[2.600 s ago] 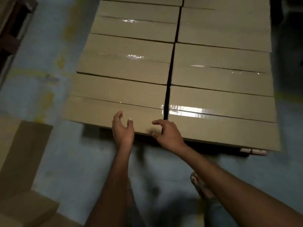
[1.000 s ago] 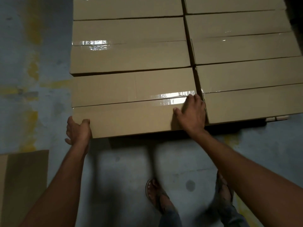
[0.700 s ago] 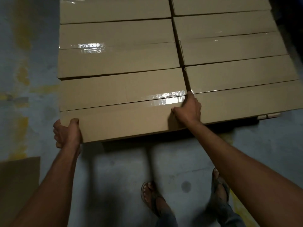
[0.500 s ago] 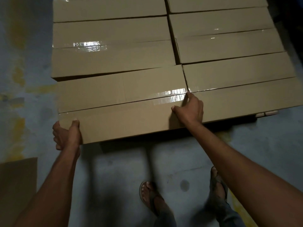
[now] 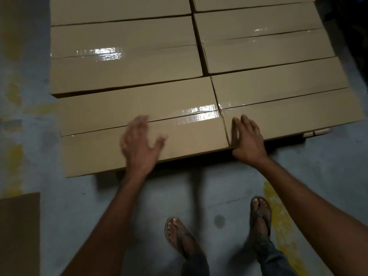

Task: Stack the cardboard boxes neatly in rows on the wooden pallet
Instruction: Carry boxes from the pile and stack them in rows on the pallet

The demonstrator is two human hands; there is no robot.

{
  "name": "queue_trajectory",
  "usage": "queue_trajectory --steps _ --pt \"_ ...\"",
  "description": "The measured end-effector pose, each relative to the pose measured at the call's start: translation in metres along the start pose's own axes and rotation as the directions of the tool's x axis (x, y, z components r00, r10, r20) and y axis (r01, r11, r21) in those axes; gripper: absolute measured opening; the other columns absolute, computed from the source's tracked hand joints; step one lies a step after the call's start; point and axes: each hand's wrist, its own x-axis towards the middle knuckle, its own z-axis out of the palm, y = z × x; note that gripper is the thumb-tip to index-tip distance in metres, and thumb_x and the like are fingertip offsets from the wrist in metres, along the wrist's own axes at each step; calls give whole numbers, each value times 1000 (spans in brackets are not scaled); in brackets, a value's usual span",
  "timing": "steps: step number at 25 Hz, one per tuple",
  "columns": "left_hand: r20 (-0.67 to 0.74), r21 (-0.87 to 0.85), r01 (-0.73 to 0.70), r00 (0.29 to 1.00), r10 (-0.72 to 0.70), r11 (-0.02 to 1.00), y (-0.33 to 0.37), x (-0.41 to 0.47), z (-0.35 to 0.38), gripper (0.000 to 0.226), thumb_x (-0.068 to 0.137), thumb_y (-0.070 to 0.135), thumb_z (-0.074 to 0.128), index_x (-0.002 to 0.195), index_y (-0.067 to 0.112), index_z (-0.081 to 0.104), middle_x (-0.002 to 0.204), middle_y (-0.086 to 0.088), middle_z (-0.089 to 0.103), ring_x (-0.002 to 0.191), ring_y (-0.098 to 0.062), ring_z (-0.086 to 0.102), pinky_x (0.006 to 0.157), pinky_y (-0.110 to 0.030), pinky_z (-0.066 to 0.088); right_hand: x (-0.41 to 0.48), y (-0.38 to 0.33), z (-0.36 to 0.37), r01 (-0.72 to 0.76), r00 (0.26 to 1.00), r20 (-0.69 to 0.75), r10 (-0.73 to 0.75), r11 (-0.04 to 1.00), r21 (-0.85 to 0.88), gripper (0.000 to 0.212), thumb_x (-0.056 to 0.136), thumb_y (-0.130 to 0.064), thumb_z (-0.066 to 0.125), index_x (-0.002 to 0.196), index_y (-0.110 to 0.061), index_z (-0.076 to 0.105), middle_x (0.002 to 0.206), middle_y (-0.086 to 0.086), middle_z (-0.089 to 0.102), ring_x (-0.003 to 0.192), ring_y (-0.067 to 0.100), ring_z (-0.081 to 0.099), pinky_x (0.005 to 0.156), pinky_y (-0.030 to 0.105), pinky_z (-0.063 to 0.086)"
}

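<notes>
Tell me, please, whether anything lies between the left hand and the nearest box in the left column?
Nothing visible does. The left hand, open and blurred, hangs over the near left box with only bare cardboard beneath it. The right hand rests flat by the seam at that box's right end.

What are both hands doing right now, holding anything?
Left hand: open, fingers spread, blurred, over the nearest brown cardboard box; holding nothing.
Right hand: open, flat at that box's right end; no grip.

A: Boxes (image 5: 139,120) are plain matt brown cardboard, right?
B: Yep, only the clear tape (image 5: 196,114) down the seams is glossy. Floor (image 5: 219,188) at 6 o'clock looks like rough, worn concrete with flaky yellow paint.
</notes>
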Motion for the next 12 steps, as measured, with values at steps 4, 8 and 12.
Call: queue_trajectory --steps 4,8,12 --pt "319 115 -197 936 152 974 59 -11 52 76 93 75 35 159 37 29 171 7 14 158 -23 4 123 -52 8 8 16 1 128 989 -36 -144 948 -293 109 72 -8 84 162 -22 24 170 3 20 148 34 25 108 44 46" --pt "383 95 -143 919 96 985 61 -10 56 69 100 58 50 161 40 24 172 10 5 158 -21 -8 124 -50 -1 13 18 -4 166 985 13 -172 923 -346 102 77 -13 83 160 -25 25 169 2 21 144 35 30 103 39 51" --pt "450 -36 -123 884 125 992 61 9 29 70 100 42 59 161 30 27 170 4 21 158 -21 10 126 -45 14 11 3 -25 147 988 68 -142 985 -86 85 82 -5 72 158 -18 36 166 6 31 145 36 32 112 41 43"
